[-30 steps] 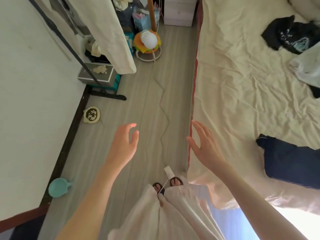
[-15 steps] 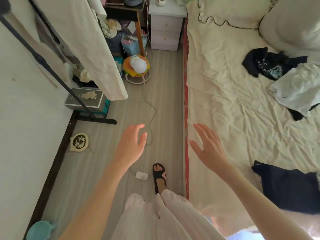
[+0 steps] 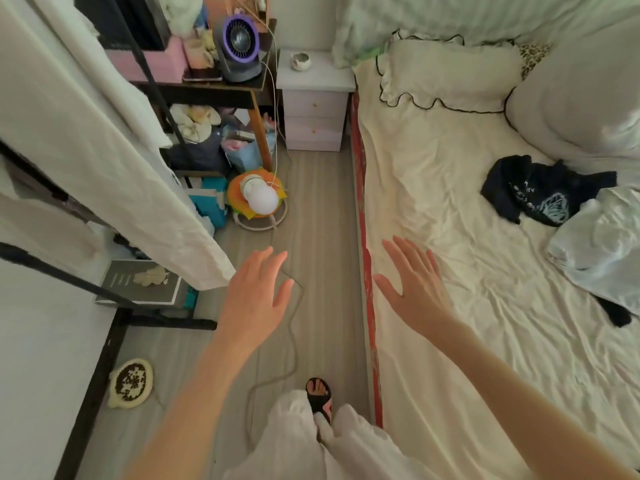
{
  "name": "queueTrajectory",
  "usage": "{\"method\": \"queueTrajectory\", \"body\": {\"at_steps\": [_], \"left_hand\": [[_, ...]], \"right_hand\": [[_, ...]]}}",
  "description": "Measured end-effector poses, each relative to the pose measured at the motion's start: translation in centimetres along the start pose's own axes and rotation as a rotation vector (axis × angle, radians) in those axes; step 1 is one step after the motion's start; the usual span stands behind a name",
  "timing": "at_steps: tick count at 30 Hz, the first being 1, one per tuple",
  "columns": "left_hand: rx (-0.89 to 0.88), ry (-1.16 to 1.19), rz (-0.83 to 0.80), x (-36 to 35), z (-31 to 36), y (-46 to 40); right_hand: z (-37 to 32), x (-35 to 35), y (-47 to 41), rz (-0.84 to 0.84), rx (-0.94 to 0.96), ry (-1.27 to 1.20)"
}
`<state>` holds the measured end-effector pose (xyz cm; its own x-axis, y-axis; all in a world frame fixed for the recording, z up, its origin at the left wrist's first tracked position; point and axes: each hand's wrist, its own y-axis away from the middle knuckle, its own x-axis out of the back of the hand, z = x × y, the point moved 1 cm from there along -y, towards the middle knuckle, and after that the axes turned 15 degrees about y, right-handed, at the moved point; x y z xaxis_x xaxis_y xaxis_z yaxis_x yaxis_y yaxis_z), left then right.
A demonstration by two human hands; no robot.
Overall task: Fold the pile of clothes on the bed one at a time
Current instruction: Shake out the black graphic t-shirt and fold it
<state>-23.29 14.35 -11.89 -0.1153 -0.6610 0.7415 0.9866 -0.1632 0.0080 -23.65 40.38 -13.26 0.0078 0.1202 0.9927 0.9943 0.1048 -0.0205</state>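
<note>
A cream-sheeted bed (image 3: 433, 209) fills the right side. On it lie a crumpled black printed T-shirt (image 3: 540, 192) and, beside it at the right edge, a pale blue-white garment (image 3: 602, 244) over another dark piece (image 3: 618, 313). My left hand (image 3: 258, 299) hovers over the floor with fingers relaxed and holds nothing. My right hand (image 3: 412, 289) is spread flat above the bed's near edge, well short of the clothes, and is empty too.
A narrow wood-floor aisle (image 3: 322, 216) runs between bed and clothes rack (image 3: 114, 299) with hanging white fabric. A floor lamp (image 3: 261, 199), a cord, a white nightstand (image 3: 315, 102), a cluttered desk with a fan (image 3: 240, 46) and pillows (image 3: 450, 77) stand ahead.
The view has lifted and advanced along the aisle; the nightstand, desk and pillows came into sight. The dark blue garment near the bed's foot dropped out of frame. Both hands stay open and empty.
</note>
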Motion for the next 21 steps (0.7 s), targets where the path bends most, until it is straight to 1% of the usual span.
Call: {"method": "queueTrajectory", "body": {"at_steps": [4,8,13,16,21], "left_hand": [[-0.008,0.015,-0.033,0.3,-0.1,-5.7],[-0.059,-0.003,-0.079,-0.2,-0.4,-12.4],[-0.193,-0.069,-0.191,-2.0,0.3,-23.4],[-0.280,-0.081,-0.279,-2.9,1.0,-30.4],[-0.415,-0.143,-0.415,-4.9,3.5,-40.6]], "right_hand": [[0.9,0.8,-5.5,0.000,-0.017,0.030],[2.7,0.7,-9.9,-0.009,-0.081,0.029],[6.2,0.1,-16.6,-0.004,-0.209,0.038],[8.3,-0.2,-20.6,-0.007,-0.319,0.042],[12.4,-0.2,-25.4,-0.008,-0.482,0.025]]}}
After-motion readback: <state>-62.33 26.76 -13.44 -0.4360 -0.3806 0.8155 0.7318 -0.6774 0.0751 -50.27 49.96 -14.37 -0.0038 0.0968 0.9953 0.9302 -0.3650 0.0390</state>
